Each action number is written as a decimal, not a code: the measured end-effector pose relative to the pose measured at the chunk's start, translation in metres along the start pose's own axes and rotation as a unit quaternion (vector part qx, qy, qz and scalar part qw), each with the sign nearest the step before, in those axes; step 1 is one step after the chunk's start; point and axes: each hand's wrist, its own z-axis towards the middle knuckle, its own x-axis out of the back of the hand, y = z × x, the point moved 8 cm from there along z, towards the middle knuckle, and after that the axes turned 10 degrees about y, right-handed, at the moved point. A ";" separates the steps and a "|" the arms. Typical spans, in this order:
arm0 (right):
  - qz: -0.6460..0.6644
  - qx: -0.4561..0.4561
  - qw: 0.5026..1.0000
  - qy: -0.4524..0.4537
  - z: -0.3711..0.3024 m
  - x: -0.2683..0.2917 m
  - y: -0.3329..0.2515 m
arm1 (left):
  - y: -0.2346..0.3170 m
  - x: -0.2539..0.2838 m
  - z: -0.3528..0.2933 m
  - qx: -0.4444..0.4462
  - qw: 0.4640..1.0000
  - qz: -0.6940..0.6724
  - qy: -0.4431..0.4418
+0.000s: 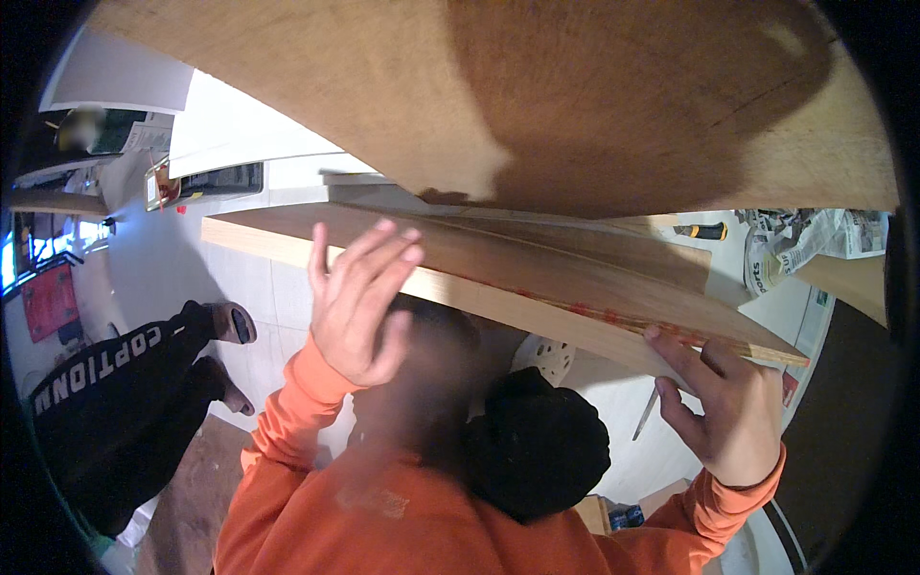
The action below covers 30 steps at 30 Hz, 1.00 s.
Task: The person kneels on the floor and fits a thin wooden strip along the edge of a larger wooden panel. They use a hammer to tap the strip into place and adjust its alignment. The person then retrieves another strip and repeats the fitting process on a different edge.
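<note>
A long wooden board (pixel 498 297) with a pale front edge runs across the middle, slanting down to the right. Red marks show along its right part. My left hand (pixel 359 302) is raised in front of the board's left part, fingers spread and nothing in it; whether it touches the edge I cannot tell. At the right end, my right hand (pixel 724 407) grips the board's edge, index finger along it and thumb below. A large wooden panel (pixel 383 86) with a dark shadow on it fills the top of the view.
A yellow-and-black utility knife (pixel 707 231) lies near crumpled newspaper (pixel 795 251) at the right. Another person's dark-trousered leg (pixel 125 393) is at the left. Below the board are a white perforated shoe (pixel 543 357) and a thin pointed object (pixel 647 414) on the floor.
</note>
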 end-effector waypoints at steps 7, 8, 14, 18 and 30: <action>0.008 0.000 1.000 0.004 0.000 -0.005 0.003 | 0.028 -0.007 0.022 -0.081 0.996 -0.047 0.011; 0.006 -0.007 1.000 0.000 0.000 -0.006 0.004 | 0.032 -0.008 0.024 -0.098 0.994 -0.049 0.021; 0.016 -0.007 1.000 0.001 0.001 -0.007 0.006 | 0.033 -0.010 0.030 -0.108 0.988 -0.096 0.046; 0.013 -0.012 1.000 -0.005 0.002 -0.007 0.007 | 0.029 -0.009 0.029 -0.112 0.986 -0.108 0.054; 0.030 -0.012 0.999 0.004 0.001 -0.008 0.008 | -0.014 0.013 0.036 0.016 0.991 -0.011 0.135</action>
